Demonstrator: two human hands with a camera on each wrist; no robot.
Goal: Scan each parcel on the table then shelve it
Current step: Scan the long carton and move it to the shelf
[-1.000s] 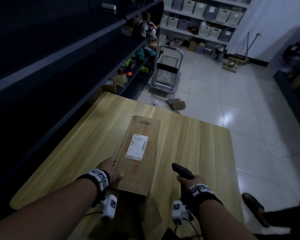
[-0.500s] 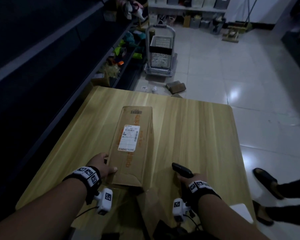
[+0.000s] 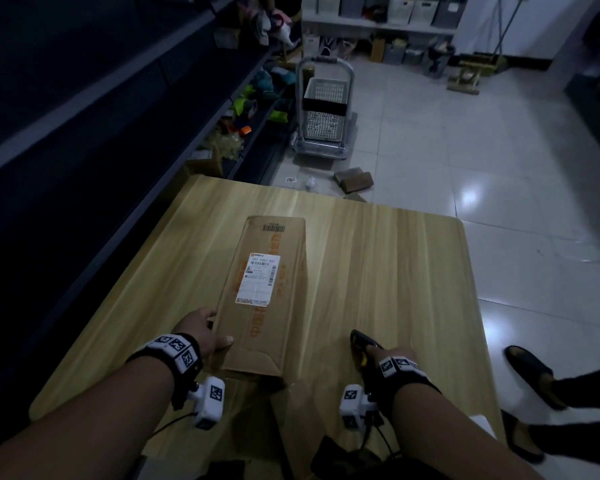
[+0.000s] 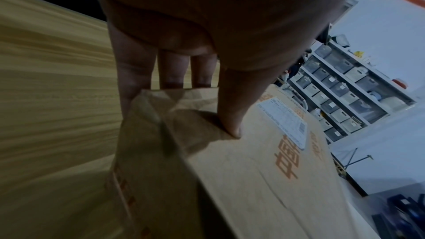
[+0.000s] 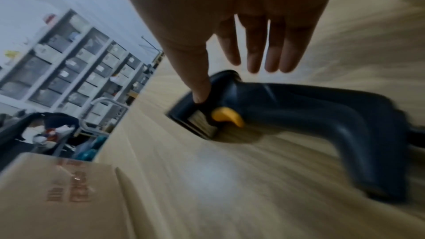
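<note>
A: Where do we have our left hand (image 3: 201, 332)?

B: It pinches the near left corner of the parcel (image 3: 264, 296), thumb (image 4: 230, 115) on top, fingers under the edge. The parcel lies flat on the table (image 3: 395, 271), stretching away ahead of that hand.

A: And our right hand (image 3: 392, 358)?

B: Its fingers are spread straight; only the thumb touches the scanner (image 5: 299, 115), which lies on the table under the palm.

A: What differs from half a second ago?

B: Little: both hands keep their places, and a second person's sandalled foot (image 3: 530, 374) has stepped nearer, right of our right hand.
</note>
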